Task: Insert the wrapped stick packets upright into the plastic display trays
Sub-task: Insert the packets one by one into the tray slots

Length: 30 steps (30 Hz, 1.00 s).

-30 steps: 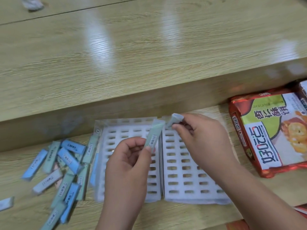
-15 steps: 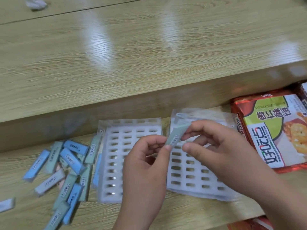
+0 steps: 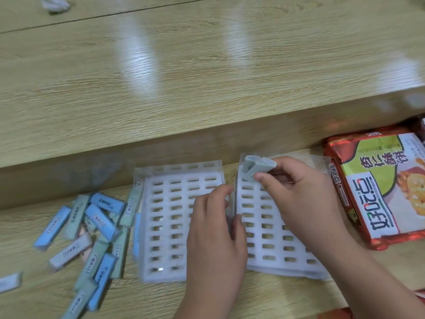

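White plastic, slotted in rows, makes up two flat display trays lying side by side: the left tray (image 3: 170, 217) and the right tray (image 3: 287, 270), each in a clear sleeve. Every slot that shows looks empty, so the job seems to be at its very first insertion.

The right hand (image 3: 299, 199) pinches a pale green wrapped stick packet (image 3: 253, 168) between thumb and curled fingers, over the far left corner of the right tray. Blur hides whether the packet's lower end has entered a slot, and whether it is one packet bent over or two together. The left hand (image 3: 213, 233) has its fingers curled round the right tray's left edge, apparently steadying it.

Next, I judge, the packet must be stood straight over one corner slot and pushed down until it stays upright, while the tray is held from sliding.

Everything rests on a pale wood-grain worktop (image 3: 287, 295), with a glossy raised wooden ledge (image 3: 207, 77) behind it. A red and green biscuit bag (image 3: 377, 187) lies just right of the trays. A loose heap of blue, green and pale packets (image 3: 96, 226) lies just left of the left tray, one stray packet (image 3: 9, 282) at the picture's edge. Little of the room shows beyond the ledge
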Tool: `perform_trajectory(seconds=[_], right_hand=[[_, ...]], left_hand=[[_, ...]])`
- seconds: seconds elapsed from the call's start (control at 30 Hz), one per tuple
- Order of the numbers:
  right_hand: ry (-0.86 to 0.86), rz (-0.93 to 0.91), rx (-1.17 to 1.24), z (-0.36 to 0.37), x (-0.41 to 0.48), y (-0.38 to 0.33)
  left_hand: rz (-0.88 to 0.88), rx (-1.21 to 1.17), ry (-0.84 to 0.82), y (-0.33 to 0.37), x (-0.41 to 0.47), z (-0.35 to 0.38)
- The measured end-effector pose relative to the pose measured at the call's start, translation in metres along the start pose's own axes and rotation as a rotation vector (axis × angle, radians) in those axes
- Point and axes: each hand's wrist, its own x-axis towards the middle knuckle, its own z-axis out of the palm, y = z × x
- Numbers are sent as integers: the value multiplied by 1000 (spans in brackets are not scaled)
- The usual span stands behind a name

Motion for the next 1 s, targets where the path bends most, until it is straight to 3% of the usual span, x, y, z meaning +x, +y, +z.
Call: perform_trajectory(seconds=[0.1,0.17,0.33,0.47,0.6,0.67,0.83,1.0], right_hand=[[13,-212,-318,3,2,-1],[-29,-283,-407,4,4,-1],[-98,-240,-645,8,8,2],[-76,-152,-546,5,2,-1],[64,-38,-407,5,-32,-22],[46,-85,-373,22,-55,-46],[-165,-258,-400,104,-97,-103],[-123,-438,-573,177,-101,-128]], left_hand=[[11,-5,-6,-1,-1,1],[5,-20,-20,-2,-1,1],[0,-58,-55,-6,0,-1],[30,-98,-62,-2,-3,-9],[37,-159,10,-6,-14,-45],[61,-113,141,-22,-22,-72],[-101,-62,366,-98,-44,-140],[-266,-53,381,-162,-56,-180]])
